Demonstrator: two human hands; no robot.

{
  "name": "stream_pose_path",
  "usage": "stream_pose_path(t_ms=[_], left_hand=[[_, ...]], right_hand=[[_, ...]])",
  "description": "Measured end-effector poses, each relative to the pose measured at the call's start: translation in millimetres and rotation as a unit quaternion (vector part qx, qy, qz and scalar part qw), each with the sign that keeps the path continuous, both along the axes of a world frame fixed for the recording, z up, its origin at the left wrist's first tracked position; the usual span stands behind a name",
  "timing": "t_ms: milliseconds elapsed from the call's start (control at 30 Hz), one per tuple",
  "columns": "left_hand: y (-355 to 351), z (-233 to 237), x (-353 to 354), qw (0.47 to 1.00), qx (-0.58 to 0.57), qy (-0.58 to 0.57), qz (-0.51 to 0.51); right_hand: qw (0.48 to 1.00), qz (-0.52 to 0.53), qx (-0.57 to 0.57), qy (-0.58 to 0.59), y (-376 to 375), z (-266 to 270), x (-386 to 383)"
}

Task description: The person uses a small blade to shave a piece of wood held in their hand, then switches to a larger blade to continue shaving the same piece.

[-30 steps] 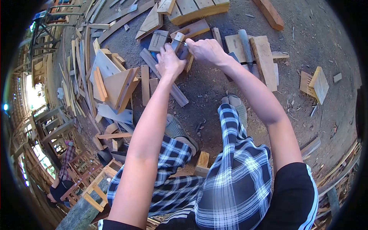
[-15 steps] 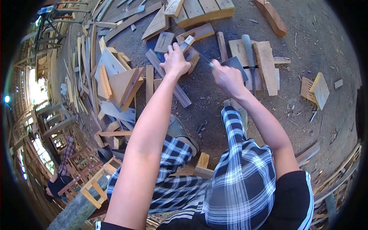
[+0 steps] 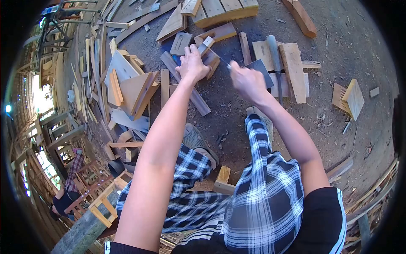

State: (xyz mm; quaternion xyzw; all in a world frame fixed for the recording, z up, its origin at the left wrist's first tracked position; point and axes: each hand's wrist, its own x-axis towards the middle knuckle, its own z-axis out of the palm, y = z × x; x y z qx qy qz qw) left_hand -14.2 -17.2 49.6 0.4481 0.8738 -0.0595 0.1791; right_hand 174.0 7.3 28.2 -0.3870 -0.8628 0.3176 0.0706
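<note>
My left hand (image 3: 193, 67) is closed over a small wooden piece with a pale end (image 3: 206, 45), pressing it against wooden blocks on the ground. A thin-bladed hand tool (image 3: 224, 62) runs from my right hand (image 3: 249, 82) toward that piece. The right fingers are wrapped round its handle, and the blade is too blurred to tell its kind. Just behind the right hand lies a dark flat square (image 3: 261, 71). A grey block with a slot (image 3: 181, 43) sits beyond my left hand, and a long dark wooden strip (image 3: 196, 99) lies below it.
A chisel-like tool with a grey handle (image 3: 274, 53) rests on boards beside a thick wooden block (image 3: 294, 74). Stacked offcuts (image 3: 135, 91) are at left, a slatted wooden piece (image 3: 228, 12) at the top. Another person (image 3: 67, 199) is at far left.
My right hand has shifted slightly left, bringing the thin tool closer to the wooden piece. My left hand stays almost where it was.
</note>
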Motion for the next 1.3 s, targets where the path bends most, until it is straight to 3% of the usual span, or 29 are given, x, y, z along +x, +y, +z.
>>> stream_pose_path(t_ms=[133,333,600,867,1000,1100,1300], left_hand=[[-2.5,-1.4,1.7,1.000,-0.002,-0.011,0.006],[-0.3,-7.0,-1.6,1.000,0.006,-0.024,0.017],[0.2,-5.2,-0.2,1.000,-0.010,-0.017,0.013],[3.7,-5.7,0.3,0.999,0.014,-0.025,0.032],[3.9,-9.7,-5.2,1.000,0.016,-0.014,0.010],[2.0,-10.7,-4.1,1.000,0.022,-0.009,-0.001],[5.1,-6.4,-3.0,1.000,0.008,-0.020,0.010]], right_hand=[[0.999,0.005,-0.008,-0.034,-18.5,7.0,40.5],[0.997,-0.002,0.057,0.041,17.6,-14.7,-42.7],[1.000,0.003,-0.011,-0.029,-17.1,2.0,29.6],[0.997,-0.004,0.073,0.030,23.5,-21.4,-41.7],[0.999,-0.009,0.025,0.044,-3.0,-9.8,6.7],[1.000,-0.014,0.000,-0.016,-13.9,-2.6,31.8],[0.998,0.009,0.055,0.037,22.4,-12.0,-32.3]])
